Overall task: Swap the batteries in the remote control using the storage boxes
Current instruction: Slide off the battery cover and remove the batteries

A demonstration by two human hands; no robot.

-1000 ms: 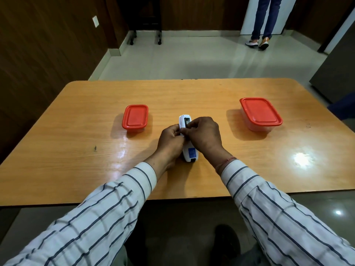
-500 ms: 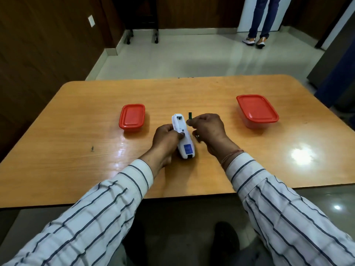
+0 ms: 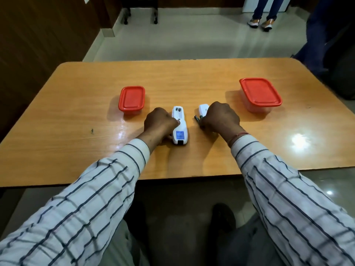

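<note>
A white remote control point(image 3: 180, 129) lies face down on the wooden table point(image 3: 76, 150), its battery bay open at the far end. My left hand point(image 3: 159, 124) grips its left side. The white battery cover point(image 3: 203, 112) lies on the table to the right of the remote. My right hand point(image 3: 221, 118) rests beside the cover, fingers closed on a dark battery point(image 3: 197, 119) whose end sticks out at the table surface. A small red-lidded box point(image 3: 131, 99) stands shut to the left. A larger red-lidded box point(image 3: 260, 94) stands shut to the right.
A person's legs point(image 3: 263, 14) stand on the tiled floor beyond the table. A dark figure or chair point(image 3: 334, 45) is at the far right. Furniture legs point(image 3: 140, 15) stand by the back wall. A dark wood wall runs along the left.
My right hand lifted a battery out of the remote and carried it right and down to the table beside the cover. The left hand stays on the remote.
</note>
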